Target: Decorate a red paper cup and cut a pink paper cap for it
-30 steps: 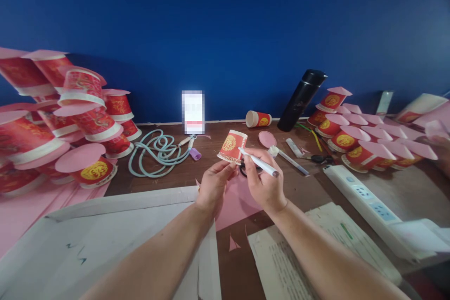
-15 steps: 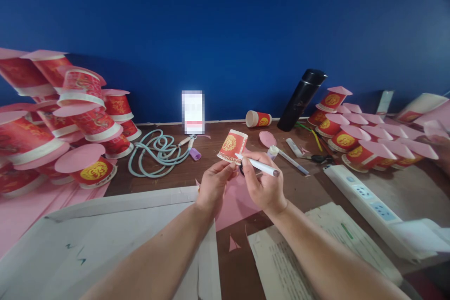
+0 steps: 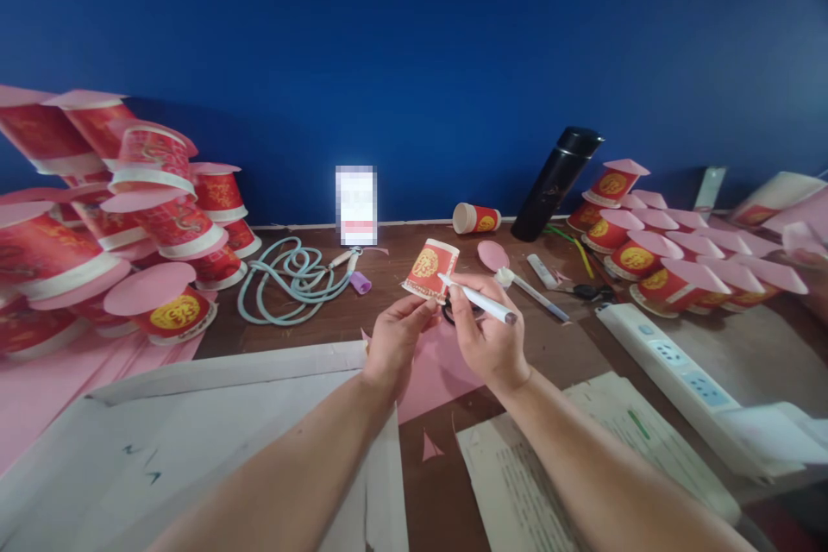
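Near the middle of the table my left hand (image 3: 396,338) grips a red paper cup (image 3: 431,267) by its rim. The cup is upside down and slightly tilted, with a gold round emblem and a dark pattern along the white rim. My right hand (image 3: 490,336) holds a white marker pen (image 3: 482,300) like a writing tool. Its tip is at the cup's red side, just right of the emblem; whether it touches I cannot tell. Below both hands lies a sheet of pink paper (image 3: 440,375).
Red cups topped with pink paper discs (image 3: 150,289) are stacked at left, and more cups (image 3: 673,283) stand at right. Behind my hands are a coiled pale-blue cable (image 3: 285,280), a lying cup (image 3: 477,218) and a black flask (image 3: 556,184). A power strip (image 3: 673,371) lies at right.
The cup has shifted slightly right in my left hand. The marker's tip has moved a little up and to the right along the cup's side.
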Demonstrator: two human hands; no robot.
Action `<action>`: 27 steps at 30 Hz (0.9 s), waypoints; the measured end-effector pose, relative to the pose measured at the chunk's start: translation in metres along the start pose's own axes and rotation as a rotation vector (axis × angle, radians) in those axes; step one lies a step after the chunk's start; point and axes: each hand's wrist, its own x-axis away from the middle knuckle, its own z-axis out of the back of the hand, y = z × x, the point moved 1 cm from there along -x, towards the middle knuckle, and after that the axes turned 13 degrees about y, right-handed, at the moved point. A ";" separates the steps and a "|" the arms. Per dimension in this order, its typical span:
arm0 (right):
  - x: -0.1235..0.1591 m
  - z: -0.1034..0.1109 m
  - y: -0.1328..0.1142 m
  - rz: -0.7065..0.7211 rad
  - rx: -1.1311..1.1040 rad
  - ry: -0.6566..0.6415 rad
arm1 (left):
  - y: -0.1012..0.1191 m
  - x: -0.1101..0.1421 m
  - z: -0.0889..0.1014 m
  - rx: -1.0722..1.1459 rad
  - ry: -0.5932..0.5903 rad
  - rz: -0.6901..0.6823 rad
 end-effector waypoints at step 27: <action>0.003 -0.001 0.001 -0.027 -0.105 -0.017 | 0.000 0.001 0.000 -0.013 -0.045 -0.013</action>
